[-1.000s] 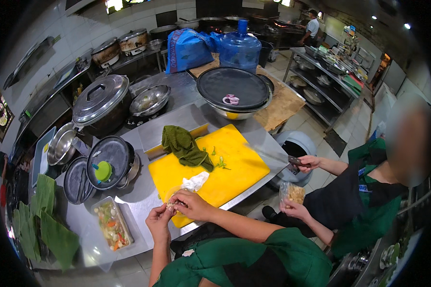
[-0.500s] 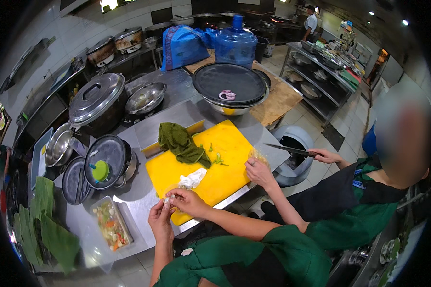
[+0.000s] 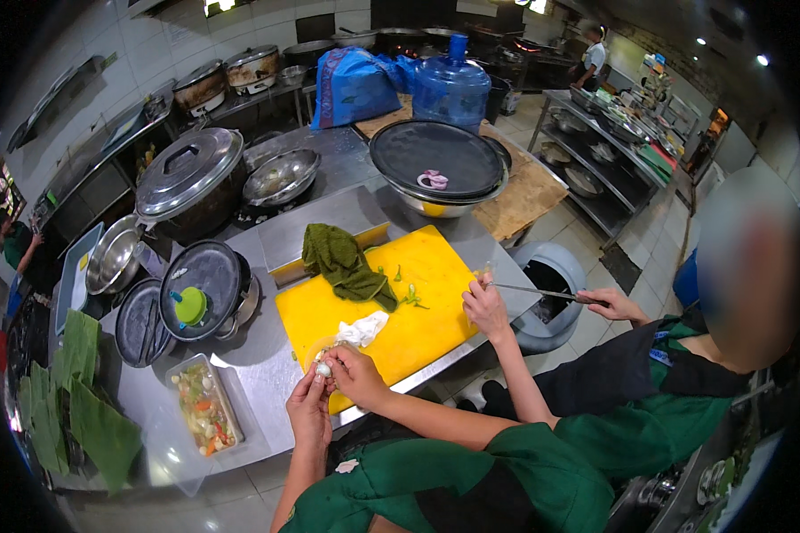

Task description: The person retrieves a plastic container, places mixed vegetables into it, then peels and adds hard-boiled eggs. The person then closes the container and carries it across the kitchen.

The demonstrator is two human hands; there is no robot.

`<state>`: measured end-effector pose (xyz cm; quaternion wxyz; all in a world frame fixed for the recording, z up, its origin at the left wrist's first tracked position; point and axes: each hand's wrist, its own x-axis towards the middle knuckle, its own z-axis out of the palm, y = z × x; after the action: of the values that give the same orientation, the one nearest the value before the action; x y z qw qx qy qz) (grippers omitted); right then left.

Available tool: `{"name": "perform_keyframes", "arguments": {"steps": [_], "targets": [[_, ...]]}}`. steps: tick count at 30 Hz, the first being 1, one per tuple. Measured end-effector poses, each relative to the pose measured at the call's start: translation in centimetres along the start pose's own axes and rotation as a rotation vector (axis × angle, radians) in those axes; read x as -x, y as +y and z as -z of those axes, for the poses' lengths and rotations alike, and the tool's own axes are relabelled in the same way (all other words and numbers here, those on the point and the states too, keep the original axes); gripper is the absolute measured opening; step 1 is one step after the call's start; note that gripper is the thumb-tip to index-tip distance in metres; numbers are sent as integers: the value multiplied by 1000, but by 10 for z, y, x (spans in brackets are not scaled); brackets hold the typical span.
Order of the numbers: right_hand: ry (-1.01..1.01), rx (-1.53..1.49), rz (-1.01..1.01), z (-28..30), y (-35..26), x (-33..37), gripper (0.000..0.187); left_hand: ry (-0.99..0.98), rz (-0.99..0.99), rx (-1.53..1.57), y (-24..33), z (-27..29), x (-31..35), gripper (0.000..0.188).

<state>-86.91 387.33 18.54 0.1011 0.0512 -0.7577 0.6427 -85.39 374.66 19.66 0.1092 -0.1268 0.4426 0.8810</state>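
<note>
At the near left corner of the yellow cutting board (image 3: 440, 315), my left hand (image 3: 309, 413) pinches a small pale egg (image 3: 325, 369) that looks like a quail egg. The fingers of my right hand (image 3: 357, 375) close on it from the other side, so both hands meet around it. Just behind my fingers, partly hidden, shows the rim of a small clear container (image 3: 315, 352). A crumpled white tissue (image 3: 363, 329) lies on the board beyond. To the left of my hands stands a clear tub (image 3: 206, 404) of mixed cut vegetables and small white round pieces.
Right of me, a co-worker's hand (image 3: 486, 306) holds a small piece against a knife (image 3: 542, 291) over the board's edge. A green cloth (image 3: 336, 262) and green pepper pieces (image 3: 409, 298) rest on the board. Lidded pots (image 3: 191, 182) and banana leaves (image 3: 102, 435) are leftward.
My hands stay together, turning the egg slightly, and more of its pale surface shows. The co-worker's knife has moved toward the piece in their other hand. The view has shifted a little.
</note>
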Motion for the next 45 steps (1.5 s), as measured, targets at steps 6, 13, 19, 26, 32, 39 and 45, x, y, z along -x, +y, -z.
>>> {"name": "perform_keyframes", "arguments": {"steps": [6, 13, 19, 26, 32, 39, 45], "targets": [[-35, -168, 45, 2, -9, 0, 18, 27, -88, 20, 3, -1, 4, 32], [-45, -80, 5, -1, -5, -1, 13, -25, -32, -35, 5, 2, 5, 33], [-154, -109, -181, -1, 6, 1, 14, -31, 30, -39, 1, 5, 3, 33], [-269, -81, 1, 5, -6, -2, 20, -206, -99, -227, -3, 18, 2, 39], [-176, 195, 100, -3, -1, 0, 12, -179, -110, -301, -10, 17, 7, 41], [-302, 245, 208, -10, 0, 3, 12, -6, -325, -239, -23, 27, 3, 48], [-223, 375, 281, -16, -9, 4, 12, -13, -294, -293, -21, 29, 3, 47]]}}
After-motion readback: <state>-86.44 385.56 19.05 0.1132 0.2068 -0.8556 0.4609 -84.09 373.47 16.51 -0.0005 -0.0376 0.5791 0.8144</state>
